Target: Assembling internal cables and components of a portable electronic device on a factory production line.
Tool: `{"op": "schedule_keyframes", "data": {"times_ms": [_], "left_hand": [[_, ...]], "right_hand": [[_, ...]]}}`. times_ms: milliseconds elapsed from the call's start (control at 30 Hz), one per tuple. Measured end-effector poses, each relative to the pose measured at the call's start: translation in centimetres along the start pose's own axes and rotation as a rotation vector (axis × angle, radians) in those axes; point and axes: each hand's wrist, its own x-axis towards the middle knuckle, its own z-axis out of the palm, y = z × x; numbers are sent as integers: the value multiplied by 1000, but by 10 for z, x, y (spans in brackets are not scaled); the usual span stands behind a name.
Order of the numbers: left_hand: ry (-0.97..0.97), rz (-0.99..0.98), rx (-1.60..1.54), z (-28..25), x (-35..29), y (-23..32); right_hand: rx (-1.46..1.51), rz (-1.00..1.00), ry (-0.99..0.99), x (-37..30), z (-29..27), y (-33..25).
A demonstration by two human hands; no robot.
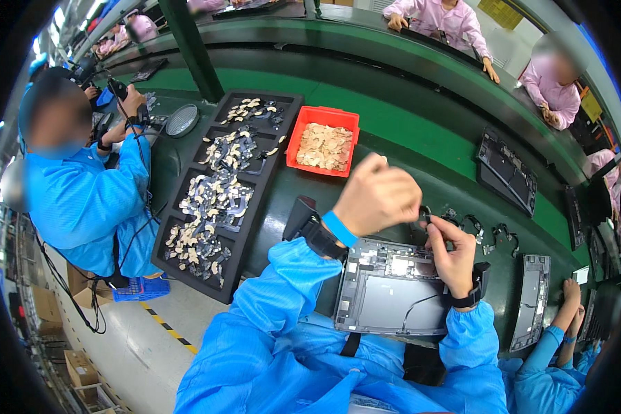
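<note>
An opened laptop base [401, 303] lies in front of me, its inner parts, board and a loose black cable exposed. Above its far edge is my left hand [379, 199], fingers curled closed; what they hold, if anything, is hidden from me. My right hand [452, 254] reaches over the laptop's right side. Its thumb and fingers pinch a small black part [424, 215], too small to name more exactly. Just beyond, several small black cabled parts [472, 224] lie on the green bench.
A red bin [356, 138] of thin tan pieces stands beyond my left hand. Left of it lies a black compartment tray [261, 207] with many small dark and cream parts. Another laptop base [531, 303] is at right. Co-workers in blue [93, 200] and pink [455, 21] work around me.
</note>
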Motion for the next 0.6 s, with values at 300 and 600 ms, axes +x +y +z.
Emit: {"op": "schedule_keyframes", "data": {"times_ms": [300, 600], "left_hand": [[190, -382, 225, -14, 12, -11], [-143, -435, -436, 24, 8, 52]], "right_hand": [[-150, -177, 251, 10, -11, -9], [-289, -446, 120, 6, -23, -14]]}}
